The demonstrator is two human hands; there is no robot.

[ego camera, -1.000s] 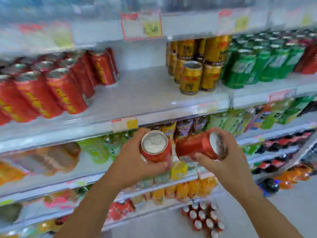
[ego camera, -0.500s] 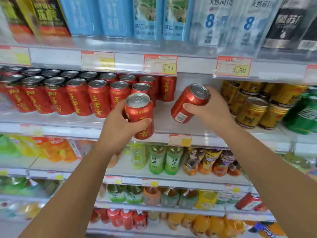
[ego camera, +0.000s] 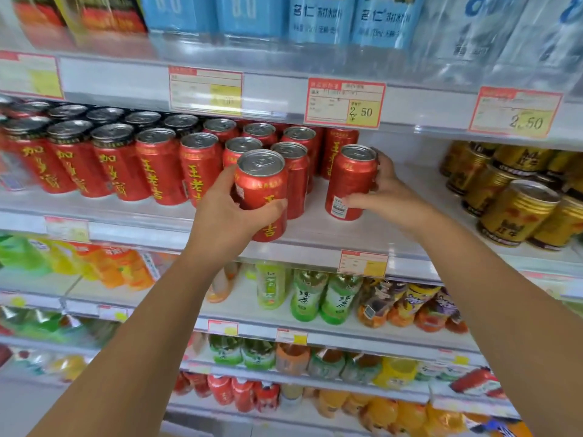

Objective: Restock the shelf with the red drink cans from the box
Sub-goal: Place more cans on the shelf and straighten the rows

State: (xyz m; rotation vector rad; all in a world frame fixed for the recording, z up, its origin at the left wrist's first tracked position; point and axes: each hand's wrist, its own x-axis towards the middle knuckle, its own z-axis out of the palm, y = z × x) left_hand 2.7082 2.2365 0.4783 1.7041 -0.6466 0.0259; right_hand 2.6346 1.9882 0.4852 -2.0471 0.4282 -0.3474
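Several red drink cans (ego camera: 164, 165) with yellow lettering stand in rows on the white shelf (ego camera: 388, 234). My left hand (ego camera: 227, 212) grips one red can (ego camera: 263, 187) upright at the shelf's front edge, in front of the rows. My right hand (ego camera: 388, 190) holds a second red can (ego camera: 350, 181) upright on the shelf, to the right of the rows, its base at the shelf surface. The box is out of view.
Gold cans (ego camera: 517, 203) stand at the right end of the same shelf. Blue and clear bottle packs (ego camera: 318, 17) fill the shelf above, with price tags (ego camera: 344, 102) on its rail. Bottled teas and juices (ego camera: 325, 298) line the lower shelves.
Both hands have risen from waist height to the red-can shelf. The right can has gone from tilted in the air to upright on the shelf; the left can has come to the shelf front.
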